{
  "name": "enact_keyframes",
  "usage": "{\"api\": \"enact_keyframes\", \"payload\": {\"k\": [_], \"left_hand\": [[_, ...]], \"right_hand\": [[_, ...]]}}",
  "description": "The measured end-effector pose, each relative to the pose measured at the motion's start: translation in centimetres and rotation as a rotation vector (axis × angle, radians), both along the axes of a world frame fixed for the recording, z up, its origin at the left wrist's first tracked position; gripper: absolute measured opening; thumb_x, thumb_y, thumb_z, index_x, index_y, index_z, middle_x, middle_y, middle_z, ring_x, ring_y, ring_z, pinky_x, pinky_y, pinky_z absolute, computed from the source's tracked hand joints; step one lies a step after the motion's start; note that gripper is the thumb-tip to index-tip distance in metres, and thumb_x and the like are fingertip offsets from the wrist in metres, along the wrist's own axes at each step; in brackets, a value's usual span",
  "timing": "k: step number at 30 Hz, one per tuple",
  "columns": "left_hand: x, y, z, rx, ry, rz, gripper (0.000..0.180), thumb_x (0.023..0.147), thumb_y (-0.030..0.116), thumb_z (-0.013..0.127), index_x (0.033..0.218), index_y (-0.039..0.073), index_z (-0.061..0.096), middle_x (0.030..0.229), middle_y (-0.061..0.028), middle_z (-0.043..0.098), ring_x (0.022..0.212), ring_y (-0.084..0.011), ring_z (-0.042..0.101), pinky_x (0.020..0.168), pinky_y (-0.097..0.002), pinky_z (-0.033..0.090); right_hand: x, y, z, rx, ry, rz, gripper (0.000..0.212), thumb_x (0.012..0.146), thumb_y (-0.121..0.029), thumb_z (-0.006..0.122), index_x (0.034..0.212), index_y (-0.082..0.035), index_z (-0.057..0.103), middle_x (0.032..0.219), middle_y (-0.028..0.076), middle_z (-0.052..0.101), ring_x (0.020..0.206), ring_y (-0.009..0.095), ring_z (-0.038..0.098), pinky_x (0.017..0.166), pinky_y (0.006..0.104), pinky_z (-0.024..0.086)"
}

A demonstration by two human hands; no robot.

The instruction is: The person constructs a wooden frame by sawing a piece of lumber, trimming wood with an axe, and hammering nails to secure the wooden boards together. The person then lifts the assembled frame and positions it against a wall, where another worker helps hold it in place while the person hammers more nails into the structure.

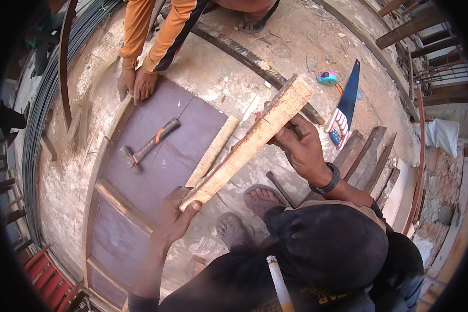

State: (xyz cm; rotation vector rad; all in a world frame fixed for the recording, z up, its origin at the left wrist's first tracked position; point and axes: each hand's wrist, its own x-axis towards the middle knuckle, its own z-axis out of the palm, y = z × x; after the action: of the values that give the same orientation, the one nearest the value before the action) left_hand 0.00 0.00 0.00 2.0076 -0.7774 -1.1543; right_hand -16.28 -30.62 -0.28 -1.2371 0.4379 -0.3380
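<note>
A rough length of wood [255,138] slants across the middle, held up off the floor between my two hands. My left hand [176,213] pinches its near lower end, thumb on the side. Around its far, wider end my right hand [302,148] is closed, with a dark band on the wrist. Below lies a purple-brown panel [192,122] framed partly with wooden strips. A hammer [151,145] with an orange and black handle rests on it. Beside the held wood, another wooden strip [213,148] lies along the panel's right side.
A co-worker's hands [138,83] grip a strip at the panel's far left corner. A blue-bladed handsaw [348,104] and a turquoise tape measure [326,78] lie at right. Steel rods [40,135] curve along the left. Wood lengths [366,153] lie at my right.
</note>
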Motion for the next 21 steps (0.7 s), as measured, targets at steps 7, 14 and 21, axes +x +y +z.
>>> {"api": "enact_keyframes", "payload": {"k": [7, 14, 21], "left_hand": [[0.9, 2.7, 0.8, -0.003, -0.311, 0.001, 0.063, 0.088, 0.053, 0.073, 0.129, 0.006, 0.066, 0.103, -0.0178, 0.059, 0.099, -0.0374, 0.06, 0.089, -0.0488, 0.048], [1.2, 4.8, -1.4, 0.196, -0.708, -0.037, 0.066, 0.08, 0.049, 0.079, 0.128, 0.006, 0.064, 0.114, -0.0174, 0.057, 0.112, -0.039, 0.054, 0.097, -0.0514, 0.043], [0.7, 11.3, -6.3, 0.326, -0.69, -0.012, 0.068, 0.079, 0.038, 0.081, 0.123, -0.005, 0.052, 0.114, -0.025, 0.051, 0.111, -0.047, 0.049, 0.096, -0.0548, 0.041]], "right_hand": [[-0.9, 1.2, 0.3, -0.028, 0.012, 0.129, 0.04, 0.103, -0.007, 0.062, 0.14, 0.004, 0.053, 0.138, 0.018, 0.062, 0.12, 0.027, 0.066, 0.101, 0.0409, 0.057], [-1.1, -1.5, 0.0, -0.223, 0.227, 0.18, 0.043, 0.103, -0.015, 0.065, 0.141, 0.002, 0.054, 0.12, 0.012, 0.068, 0.098, 0.015, 0.067, 0.084, 0.0306, 0.055], [-15.4, -7.0, -7.7, -0.681, 0.727, -0.252, 0.026, 0.101, -0.022, 0.068, 0.115, 0.0, 0.065, 0.093, 0.006, 0.067, 0.083, 0.011, 0.06, 0.074, 0.0284, 0.05]]}}
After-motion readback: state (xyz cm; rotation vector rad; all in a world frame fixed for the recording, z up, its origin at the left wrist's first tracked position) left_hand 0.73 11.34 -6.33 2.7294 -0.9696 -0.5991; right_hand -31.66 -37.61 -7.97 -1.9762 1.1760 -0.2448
